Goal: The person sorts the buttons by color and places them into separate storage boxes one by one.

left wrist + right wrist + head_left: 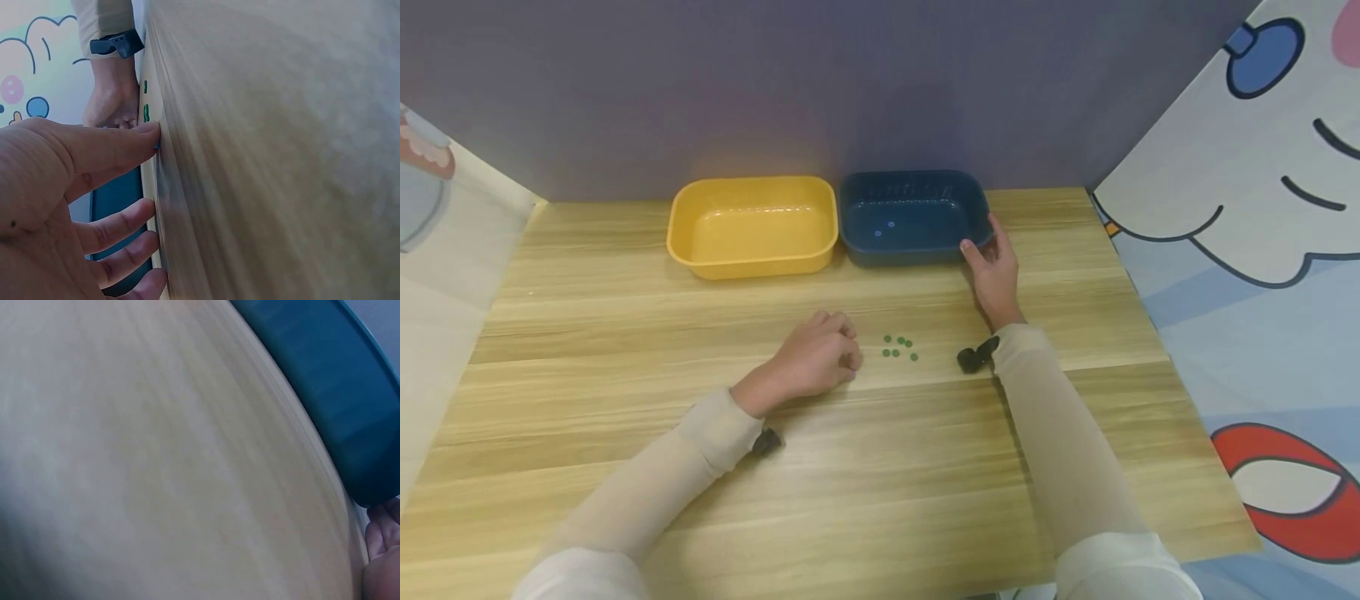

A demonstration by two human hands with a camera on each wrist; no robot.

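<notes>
My left hand (820,354) is low over the wooden table, left of several small green discs (896,353). In the left wrist view its thumb and forefinger (119,147) come together at the tabletop on a small blue disc (157,144), mostly hidden by the fingertips. The other fingers of that hand are spread and bent towards the wood. At the back, my right hand (997,275) grips the right front corner of a dark blue bin (910,257), thumb at the rim and fingers along the side. Two small blue discs (891,224) lie inside the bin.
A yellow bin (752,268) stands just left of the blue one, both near the grey back panel (737,92). The wooden table (880,500) carries everything. A panel with cartoon pictures (1262,333) borders it on the right, a pale one (460,292) on the left.
</notes>
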